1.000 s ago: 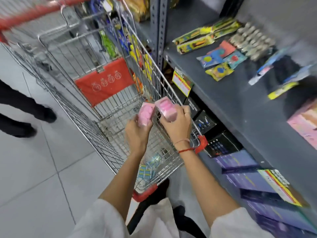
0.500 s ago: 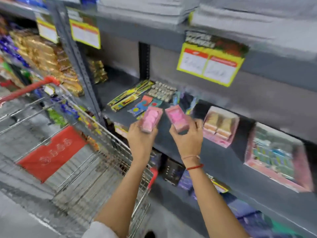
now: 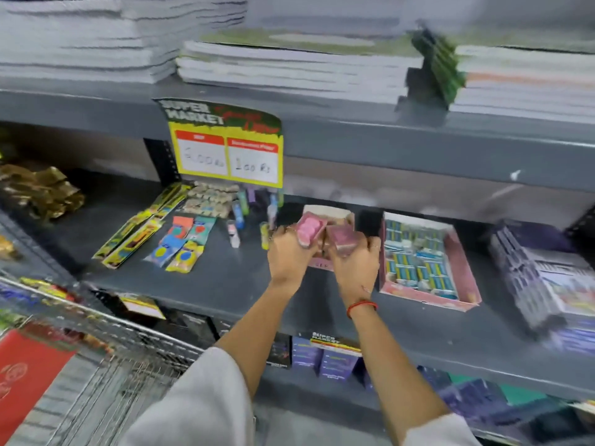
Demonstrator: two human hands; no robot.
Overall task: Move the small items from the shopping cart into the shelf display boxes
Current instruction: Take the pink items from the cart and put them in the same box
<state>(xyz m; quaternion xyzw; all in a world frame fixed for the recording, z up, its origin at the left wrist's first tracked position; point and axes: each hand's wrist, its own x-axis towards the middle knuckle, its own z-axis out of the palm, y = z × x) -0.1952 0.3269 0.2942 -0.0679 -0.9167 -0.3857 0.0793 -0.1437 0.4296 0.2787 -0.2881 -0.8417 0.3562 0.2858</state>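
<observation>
My left hand [image 3: 289, 252] grips a small pink pack [image 3: 308, 229]. My right hand [image 3: 354, 262] grips a second pink pack [image 3: 342, 238]. Both packs are held over a small pink display box [image 3: 331, 213] on the grey middle shelf [image 3: 225, 275], and my hands hide most of that box. To its right stands a larger pink display box [image 3: 463, 278] with several blue-and-green packs. The wire shopping cart [image 3: 106, 358] with a red flap [image 3: 25, 375] is at the lower left, blurred.
Flat colourful packets [image 3: 180, 243] and small tubes [image 3: 238, 217] lie on the shelf to the left. A yellow price sign [image 3: 225, 156] hangs from the shelf above, which carries stacked notebooks [image 3: 289, 66]. Purple stacked boxes [image 3: 534, 278] stand at the right. Dark boxes fill the lower shelf.
Both hands carried the pink packs up from the cart, then right and forward to the small pink display box. The view swung from the cart to the shelf.
</observation>
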